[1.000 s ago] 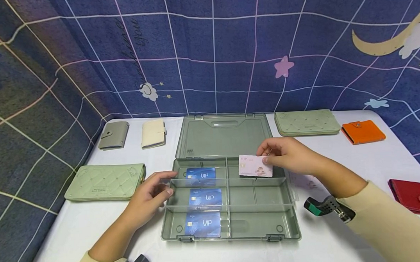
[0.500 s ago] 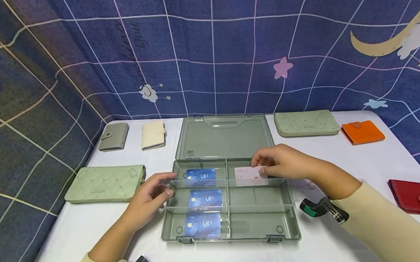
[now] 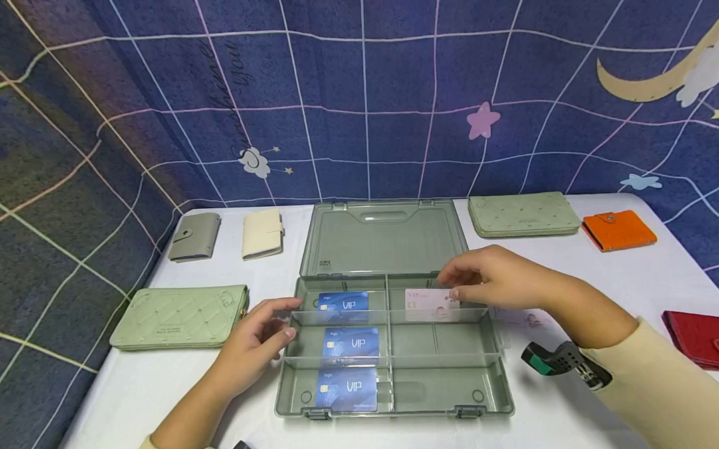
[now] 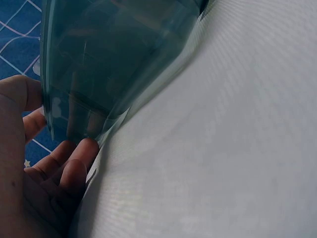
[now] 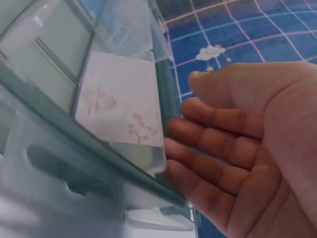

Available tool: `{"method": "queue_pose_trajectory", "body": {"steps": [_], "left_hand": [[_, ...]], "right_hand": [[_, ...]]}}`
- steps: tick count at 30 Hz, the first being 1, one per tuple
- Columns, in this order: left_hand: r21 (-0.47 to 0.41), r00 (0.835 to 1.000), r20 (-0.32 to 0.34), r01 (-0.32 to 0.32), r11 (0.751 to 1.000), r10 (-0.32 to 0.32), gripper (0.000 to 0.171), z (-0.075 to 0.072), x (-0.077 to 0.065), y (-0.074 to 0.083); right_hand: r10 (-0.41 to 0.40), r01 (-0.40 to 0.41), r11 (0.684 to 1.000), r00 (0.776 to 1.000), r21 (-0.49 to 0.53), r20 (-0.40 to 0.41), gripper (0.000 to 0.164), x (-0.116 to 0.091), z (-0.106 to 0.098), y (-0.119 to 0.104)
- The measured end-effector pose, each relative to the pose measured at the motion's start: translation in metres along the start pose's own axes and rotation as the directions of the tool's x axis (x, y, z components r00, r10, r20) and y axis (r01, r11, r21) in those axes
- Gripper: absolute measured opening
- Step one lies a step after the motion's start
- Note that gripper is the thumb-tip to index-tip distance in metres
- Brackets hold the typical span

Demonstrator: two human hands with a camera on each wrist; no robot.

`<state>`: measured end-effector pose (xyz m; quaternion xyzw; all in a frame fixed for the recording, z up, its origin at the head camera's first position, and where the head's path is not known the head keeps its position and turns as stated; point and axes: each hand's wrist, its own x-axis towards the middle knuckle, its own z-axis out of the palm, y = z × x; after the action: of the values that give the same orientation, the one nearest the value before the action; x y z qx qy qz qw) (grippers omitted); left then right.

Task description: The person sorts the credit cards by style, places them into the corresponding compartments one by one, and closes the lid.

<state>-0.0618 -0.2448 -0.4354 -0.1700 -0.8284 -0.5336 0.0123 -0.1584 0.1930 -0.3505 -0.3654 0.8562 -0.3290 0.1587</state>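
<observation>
Pink card (image 3: pixel 426 304) reads "VIP" right way up, long axis left-to-right. Right hand (image 3: pixel 497 279) lies spread beside it; left hand (image 3: pixel 261 339), relaxed, touches the box (image 3: pixel 445 395).

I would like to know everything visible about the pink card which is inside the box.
The pink card looks like thin plastic, with VIP lettering, a chip and a flower-like print. It appears to lie flat in the back right compartment of the grey see-through box, partly seen through a divider. The right hand is beside it, not gripping; whether they touch, I cannot tell.
</observation>
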Motion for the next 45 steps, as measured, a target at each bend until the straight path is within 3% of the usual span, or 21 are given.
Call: {"method": "queue_pose_trajectory", "body": {"steps": [10, 16, 30, 33, 45], "left_hand": [[0.009, 1.000, 0.002, 0.005, 1.000, -0.005, 0.044, -0.001, -0.001, -0.002], [0.011, 1.000, 0.004, 0.003, 1.000, -0.003, 0.044, -0.001, 0.000, -0.002], [0.013, 1.000, -0.004, 0.017, 1.000, -0.017, 0.043, -0.001, 0.000, -0.003], [0.008, 1.000, 0.001, 0.011, 1.000, -0.011, 0.043, -0.001, 0.000, -0.003], [-0.006, 1.000, 0.005, 0.020, 1.000, -0.019, 0.044, -0.002, -0.001, -0.003]], "right_hand": [[0.042, -0.025, 0.990, 0.992, 0.141, -0.117, 0.025, -0.027, -0.008, 0.016], [0.091, -0.059, 0.984, 0.978, 0.168, -0.188, 0.023, -0.049, -0.008, 0.028], [0.260, -0.260, 0.965, 0.939, 0.029, -0.227, 0.034, -0.100, -0.009, 0.076], [0.267, -0.271, 0.962, 0.935, 0.015, -0.234, 0.037, -0.105, -0.007, 0.086], [0.176, -0.183, 0.983, 0.971, -0.033, -0.163, 0.054, -0.104, -0.005, 0.101]]}}
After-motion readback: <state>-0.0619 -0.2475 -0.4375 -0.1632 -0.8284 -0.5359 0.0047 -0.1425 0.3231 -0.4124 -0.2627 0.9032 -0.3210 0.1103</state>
